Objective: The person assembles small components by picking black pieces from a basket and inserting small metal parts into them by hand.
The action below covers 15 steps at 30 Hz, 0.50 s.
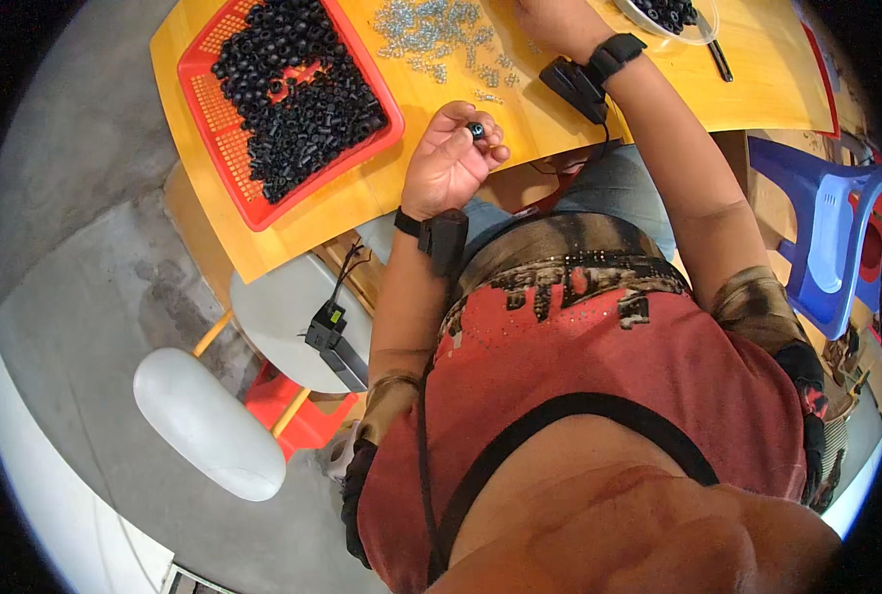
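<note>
Right now my left hand [451, 163] is curled almost shut, pinching one small black ring [477, 130] in my fingertips, just past the near edge of the table [758, 89]. Farther out, my right hand [555, 22] rests palm down on the screws [431, 30], so I can't tell if it holds any. That hand is nearer them. The red basket [225, 148] of rings sits at the left corner.

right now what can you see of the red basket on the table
The red basket is a shallow rectangular plastic tray with a perforated mesh floor and a raised rim. It lies flat and skewed on the yellow table, toward its left end. A heap of small black ring-shaped parts fills most of it, leaving its left corner bare. Neither hand touches it.
</note>
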### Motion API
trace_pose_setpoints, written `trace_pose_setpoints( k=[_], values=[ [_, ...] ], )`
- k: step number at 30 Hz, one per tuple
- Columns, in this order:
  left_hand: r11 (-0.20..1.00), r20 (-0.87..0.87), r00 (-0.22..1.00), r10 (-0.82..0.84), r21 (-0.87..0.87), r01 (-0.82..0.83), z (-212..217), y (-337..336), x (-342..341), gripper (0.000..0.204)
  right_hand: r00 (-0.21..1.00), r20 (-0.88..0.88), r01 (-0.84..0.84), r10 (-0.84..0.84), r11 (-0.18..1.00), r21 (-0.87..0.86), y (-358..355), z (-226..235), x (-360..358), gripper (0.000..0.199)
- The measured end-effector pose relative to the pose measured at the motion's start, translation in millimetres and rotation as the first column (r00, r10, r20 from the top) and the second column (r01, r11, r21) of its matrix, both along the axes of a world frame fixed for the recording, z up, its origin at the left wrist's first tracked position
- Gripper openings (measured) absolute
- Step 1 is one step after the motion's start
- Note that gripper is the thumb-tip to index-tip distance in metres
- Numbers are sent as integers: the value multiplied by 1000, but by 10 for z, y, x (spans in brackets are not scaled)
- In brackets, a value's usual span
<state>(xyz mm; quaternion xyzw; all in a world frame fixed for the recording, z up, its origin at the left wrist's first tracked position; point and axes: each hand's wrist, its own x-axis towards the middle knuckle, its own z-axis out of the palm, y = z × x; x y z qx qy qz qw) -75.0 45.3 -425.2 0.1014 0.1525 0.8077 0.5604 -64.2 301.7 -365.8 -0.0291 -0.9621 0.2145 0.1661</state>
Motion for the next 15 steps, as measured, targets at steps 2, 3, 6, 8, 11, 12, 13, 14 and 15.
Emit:
trace_pose_setpoints(
  k=[2,3,6,8,11,12,13,14,15],
  values=[
    [1000,7,1000,1,-1,-1,4,2,2,27,1000,6,-5,4,1000,23,-50,20,107,19],
    [1000,-5,1000,4,7,-4,18,-3,-5,27,1000,8,-6,5,999,48,-104,62,192,18],
    [1000,15,1000,9,23,-10,64,-29,31,26,996,-64,66,-67,998,-21,-328,224,581,18],
    [999,51,999,8,30,-10,79,-38,65,24,994,-3,112,-113,989,-96,-418,280,782,19],
    [1000,47,999,12,15,-13,110,-19,58,24,991,-44,121,-129,980,-156,-450,271,903,21],
    [1000,44,999,15,15,-16,110,-12,55,24,990,-62,115,-126,982,-151,-431,252,882,21],
    [1000,41,999,19,14,-20,107,-6,52,24,989,-80,109,-121,983,-146,-421,241,860,22],
    [1000,41,999,23,10,-23,97,-9,48,24,990,-79,106,-118,983,-150,-424,254,824,22],
    [1000,42,999,24,13,-24,85,-9,42,24,993,-58,99,-107,987,-123,-424,286,777,21]
  ],
)
